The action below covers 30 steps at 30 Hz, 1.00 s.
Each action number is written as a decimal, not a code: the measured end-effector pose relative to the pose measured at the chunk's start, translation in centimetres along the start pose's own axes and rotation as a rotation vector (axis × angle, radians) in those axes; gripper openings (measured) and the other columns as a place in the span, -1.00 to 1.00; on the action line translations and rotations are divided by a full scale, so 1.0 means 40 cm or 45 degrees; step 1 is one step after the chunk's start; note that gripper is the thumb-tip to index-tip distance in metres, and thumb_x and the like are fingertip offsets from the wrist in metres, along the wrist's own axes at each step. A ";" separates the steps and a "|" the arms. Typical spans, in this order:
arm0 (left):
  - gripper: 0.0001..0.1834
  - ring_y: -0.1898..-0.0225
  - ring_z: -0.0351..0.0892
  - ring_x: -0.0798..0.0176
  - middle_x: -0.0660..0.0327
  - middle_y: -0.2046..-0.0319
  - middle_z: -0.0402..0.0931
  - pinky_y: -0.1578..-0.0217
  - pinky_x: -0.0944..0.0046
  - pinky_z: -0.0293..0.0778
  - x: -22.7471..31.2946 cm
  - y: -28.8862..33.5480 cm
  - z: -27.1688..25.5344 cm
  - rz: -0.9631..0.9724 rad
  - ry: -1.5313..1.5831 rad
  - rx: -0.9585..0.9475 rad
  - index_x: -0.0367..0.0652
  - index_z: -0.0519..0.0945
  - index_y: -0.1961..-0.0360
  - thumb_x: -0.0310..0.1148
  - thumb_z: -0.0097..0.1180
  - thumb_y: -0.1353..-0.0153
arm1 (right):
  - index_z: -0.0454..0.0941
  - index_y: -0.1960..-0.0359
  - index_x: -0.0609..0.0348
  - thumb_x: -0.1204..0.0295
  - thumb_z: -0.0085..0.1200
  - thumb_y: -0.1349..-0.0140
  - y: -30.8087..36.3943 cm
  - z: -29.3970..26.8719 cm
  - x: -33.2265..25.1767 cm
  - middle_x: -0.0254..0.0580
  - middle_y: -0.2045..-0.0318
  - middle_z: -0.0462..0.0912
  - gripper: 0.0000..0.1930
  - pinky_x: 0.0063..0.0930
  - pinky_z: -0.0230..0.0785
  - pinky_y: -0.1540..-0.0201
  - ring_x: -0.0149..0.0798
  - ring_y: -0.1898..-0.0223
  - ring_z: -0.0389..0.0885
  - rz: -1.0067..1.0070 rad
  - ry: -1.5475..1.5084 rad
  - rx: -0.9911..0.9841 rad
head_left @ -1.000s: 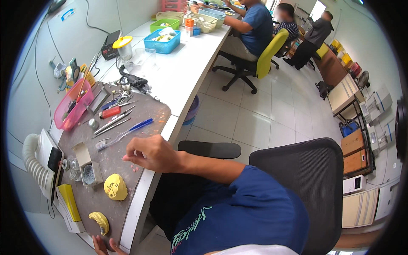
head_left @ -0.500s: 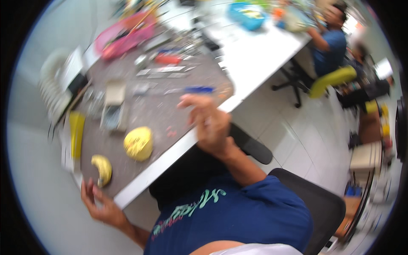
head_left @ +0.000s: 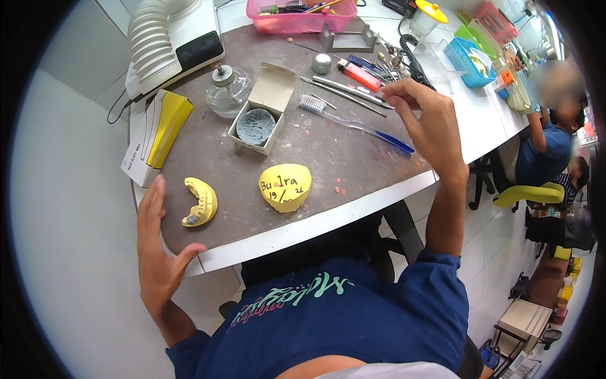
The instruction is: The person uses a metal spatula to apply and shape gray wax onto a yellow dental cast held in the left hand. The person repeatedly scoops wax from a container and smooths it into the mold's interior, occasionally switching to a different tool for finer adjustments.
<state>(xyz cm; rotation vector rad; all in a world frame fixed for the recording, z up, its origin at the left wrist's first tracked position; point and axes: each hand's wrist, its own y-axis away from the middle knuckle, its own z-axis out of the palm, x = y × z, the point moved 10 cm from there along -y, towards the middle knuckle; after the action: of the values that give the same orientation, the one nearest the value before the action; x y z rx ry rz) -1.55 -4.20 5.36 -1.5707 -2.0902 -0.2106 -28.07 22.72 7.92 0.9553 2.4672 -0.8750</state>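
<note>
My left hand (head_left: pixel 161 243) is at the table's left front corner, fingers stretched and thumb spread, holding nothing. Just right of it lies a yellow dental cast (head_left: pixel 203 203), curved like an arch, with a grey patch at one end. A second yellow cast (head_left: pixel 285 187) sits base up with handwriting on it. My right hand (head_left: pixel 429 129) hovers at the table's right side, fingers loosely bent and apart, nothing visible in them. Its fingertips are close to the ends of slim metal instruments (head_left: pixel 350 90) and a red lighter (head_left: pixel 361 76). Below them lies a toothbrush (head_left: pixel 353 122) with a blue handle end.
An open cardboard box (head_left: pixel 270 95) holds a grey-blue round piece (head_left: pixel 255 127). Near it are a glass spirit burner (head_left: pixel 227 91), a yellow-and-white box (head_left: pixel 161 136) and a white ribbed hose (head_left: pixel 151 50). A pink tray (head_left: pixel 303 24) stands behind. A person (head_left: pixel 549 148) sits at far right.
The view has swung and steadied. My right hand has moved from the front edge toward the instruments. My left hand stays beside the curved cast, its fingers now straighter.
</note>
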 end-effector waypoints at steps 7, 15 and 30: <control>0.16 -0.31 0.23 -0.06 0.11 -0.35 0.24 -0.32 0.06 0.18 0.024 -0.080 0.043 0.208 0.048 -0.384 -0.12 0.20 -0.40 -0.24 0.50 0.33 | 0.60 0.27 0.31 0.56 0.10 -0.20 -0.051 0.093 -0.029 0.04 0.46 0.66 -0.90 -0.31 0.54 0.23 -0.03 0.37 0.69 -0.277 0.178 -0.239; -0.06 -0.13 0.36 -0.03 0.09 -0.14 0.39 -0.19 0.13 0.31 0.011 -0.100 0.041 0.255 -0.014 -0.475 -0.15 0.33 -0.31 -0.51 0.37 0.24 | 0.55 0.30 0.32 0.61 0.04 -0.13 -0.053 0.152 -0.062 0.07 0.32 0.61 -0.89 -0.23 0.51 0.22 0.01 0.29 0.65 -0.286 0.486 -0.277; 0.00 -0.05 0.35 -0.02 0.00 0.00 0.34 -0.10 0.14 0.31 0.073 -0.207 0.126 0.437 0.147 -0.547 -0.18 0.24 -0.37 -0.31 0.42 0.17 | 0.58 0.27 0.26 0.49 0.20 -0.24 -0.231 0.141 -0.260 -0.31 0.39 0.66 -0.89 -0.73 0.48 0.31 -0.55 0.36 0.62 -0.161 -0.738 -0.090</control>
<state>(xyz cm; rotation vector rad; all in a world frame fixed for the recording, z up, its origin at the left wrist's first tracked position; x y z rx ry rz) -11.41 -2.24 3.93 -2.0803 -1.7261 -0.6421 -26.56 8.67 12.96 0.4377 2.0505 -0.9376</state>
